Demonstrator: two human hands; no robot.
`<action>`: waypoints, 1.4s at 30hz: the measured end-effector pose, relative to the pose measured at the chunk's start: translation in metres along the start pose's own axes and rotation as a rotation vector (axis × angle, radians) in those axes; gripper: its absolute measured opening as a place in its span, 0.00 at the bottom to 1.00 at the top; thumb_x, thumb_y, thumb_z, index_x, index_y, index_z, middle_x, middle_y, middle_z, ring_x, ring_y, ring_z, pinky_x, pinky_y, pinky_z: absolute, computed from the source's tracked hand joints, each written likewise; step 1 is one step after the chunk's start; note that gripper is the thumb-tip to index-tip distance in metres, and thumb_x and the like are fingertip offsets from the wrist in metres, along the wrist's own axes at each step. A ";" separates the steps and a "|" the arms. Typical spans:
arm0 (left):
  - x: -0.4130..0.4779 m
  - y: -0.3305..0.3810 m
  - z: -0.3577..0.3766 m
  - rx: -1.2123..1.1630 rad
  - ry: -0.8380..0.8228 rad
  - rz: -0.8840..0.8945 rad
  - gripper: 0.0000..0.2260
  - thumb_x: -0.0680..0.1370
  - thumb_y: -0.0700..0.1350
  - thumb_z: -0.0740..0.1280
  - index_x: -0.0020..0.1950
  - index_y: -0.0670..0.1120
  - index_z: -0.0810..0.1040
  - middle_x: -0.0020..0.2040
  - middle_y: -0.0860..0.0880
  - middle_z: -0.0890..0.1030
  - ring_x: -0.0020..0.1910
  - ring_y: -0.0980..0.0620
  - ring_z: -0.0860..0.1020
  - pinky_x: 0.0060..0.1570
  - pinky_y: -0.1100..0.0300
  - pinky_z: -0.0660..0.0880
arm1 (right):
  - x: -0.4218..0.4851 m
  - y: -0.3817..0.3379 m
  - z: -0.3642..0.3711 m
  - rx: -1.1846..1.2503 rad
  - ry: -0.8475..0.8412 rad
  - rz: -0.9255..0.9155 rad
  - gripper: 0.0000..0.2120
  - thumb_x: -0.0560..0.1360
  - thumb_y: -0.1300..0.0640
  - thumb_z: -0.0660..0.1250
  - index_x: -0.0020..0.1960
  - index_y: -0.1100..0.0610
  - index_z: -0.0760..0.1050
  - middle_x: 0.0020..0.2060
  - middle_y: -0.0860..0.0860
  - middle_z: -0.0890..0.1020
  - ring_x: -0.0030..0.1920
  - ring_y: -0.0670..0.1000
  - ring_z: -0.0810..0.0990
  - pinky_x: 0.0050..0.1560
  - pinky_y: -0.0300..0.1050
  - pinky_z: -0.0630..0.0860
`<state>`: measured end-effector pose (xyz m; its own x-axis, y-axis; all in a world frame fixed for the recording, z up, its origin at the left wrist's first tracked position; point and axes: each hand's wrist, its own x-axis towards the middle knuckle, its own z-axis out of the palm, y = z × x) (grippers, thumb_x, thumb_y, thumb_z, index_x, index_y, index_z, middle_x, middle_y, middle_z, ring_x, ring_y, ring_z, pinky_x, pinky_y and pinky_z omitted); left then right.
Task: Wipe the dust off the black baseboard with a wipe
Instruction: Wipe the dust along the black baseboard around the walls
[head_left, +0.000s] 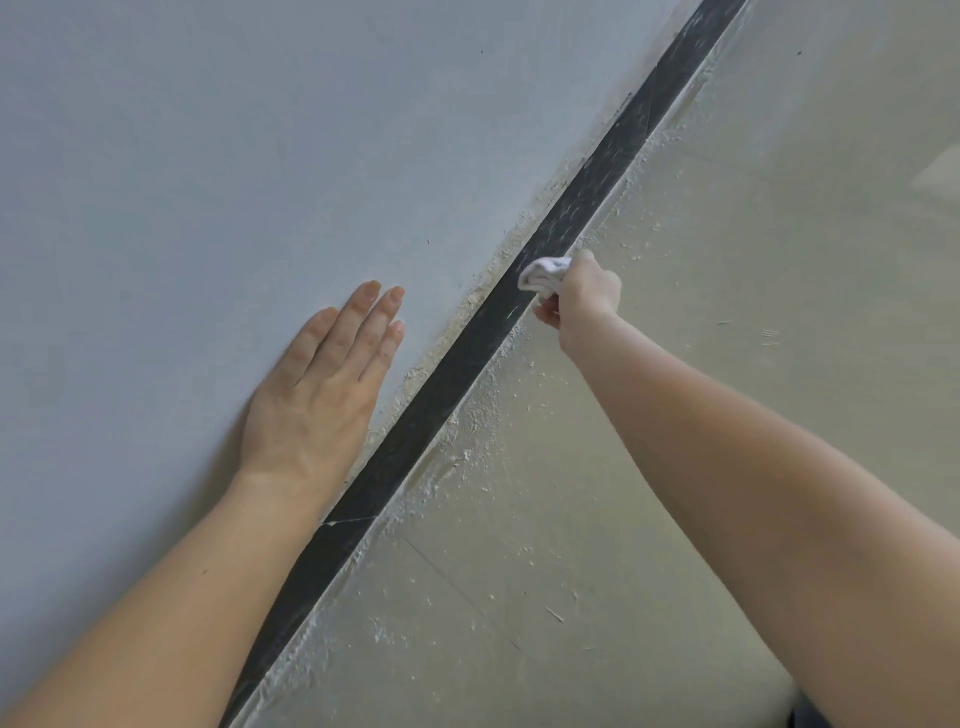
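The black baseboard (457, 371) runs diagonally from the lower left to the upper right, between the wall and the floor. Its stretch above my right hand looks grey with dust; the stretch below looks darker. My right hand (579, 299) is shut on a crumpled white wipe (543, 273) and presses it against the baseboard. My left hand (322, 384) lies flat on the wall, fingers extended and close together, just left of the baseboard and holding nothing.
A pale grey-white wall (208, 156) fills the left side. The beige tiled floor (727, 260) on the right carries white plaster crumbs and dust along the baseboard's edge. A thin crack crosses the baseboard (348, 520) near my left wrist.
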<state>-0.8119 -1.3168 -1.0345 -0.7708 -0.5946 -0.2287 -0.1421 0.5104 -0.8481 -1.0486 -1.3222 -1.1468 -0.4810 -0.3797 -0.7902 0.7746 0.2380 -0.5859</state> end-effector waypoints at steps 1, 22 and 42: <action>0.000 0.000 0.002 0.006 0.015 -0.004 0.27 0.77 0.36 0.38 0.74 0.42 0.30 0.73 0.42 0.27 0.70 0.42 0.28 0.66 0.47 0.26 | -0.003 0.008 -0.004 -0.056 0.031 0.002 0.12 0.79 0.54 0.56 0.53 0.60 0.72 0.41 0.55 0.77 0.28 0.49 0.73 0.29 0.42 0.75; -0.001 0.002 0.004 0.024 -0.003 -0.009 0.28 0.75 0.33 0.35 0.74 0.42 0.31 0.73 0.42 0.28 0.70 0.42 0.28 0.66 0.47 0.26 | 0.002 0.027 -0.013 -0.021 -0.043 0.060 0.16 0.77 0.62 0.56 0.63 0.59 0.72 0.49 0.51 0.79 0.41 0.46 0.81 0.56 0.48 0.79; -0.002 0.007 0.014 -0.006 0.057 -0.051 0.30 0.73 0.31 0.26 0.76 0.43 0.37 0.76 0.43 0.34 0.73 0.43 0.33 0.69 0.48 0.29 | -0.001 0.031 -0.008 0.053 -0.015 0.115 0.05 0.76 0.63 0.61 0.51 0.63 0.72 0.41 0.57 0.76 0.34 0.53 0.79 0.47 0.48 0.82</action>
<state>-0.8023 -1.3207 -1.0461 -0.7965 -0.5836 -0.1581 -0.1852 0.4843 -0.8551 -1.0270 -1.3075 -1.1659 -0.3817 -0.3658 -0.8488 0.8453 0.2332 -0.4807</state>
